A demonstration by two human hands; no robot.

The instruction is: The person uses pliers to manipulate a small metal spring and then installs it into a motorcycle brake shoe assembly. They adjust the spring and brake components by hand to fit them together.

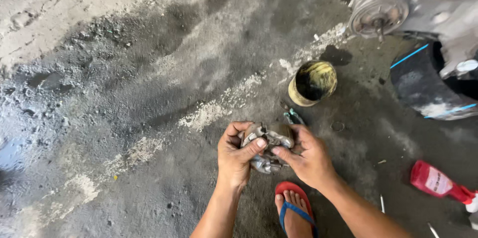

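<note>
Holding: grey, greasy cast-metal machine part [269, 144], above stained concrete floor [124, 93]
Left hand [235, 157]: clasped on part, thumb across top
Right hand [309, 157]: gripping part's right side
Nearby: round yellow-rimmed grease tin [312, 82]; red plastic bottle [438, 182]; red-and-blue sandal [295, 207]

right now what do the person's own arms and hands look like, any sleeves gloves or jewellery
Both forearms are bare up to the frame edge: no sleeves show. The left hand and right hand wear no gloves, and no rings, watch or bracelets can be seen. The fingers look smudged with grey grime, and the left thumbnail is short and pale. Below, one foot wears a red flip-flop with blue straps.
</note>
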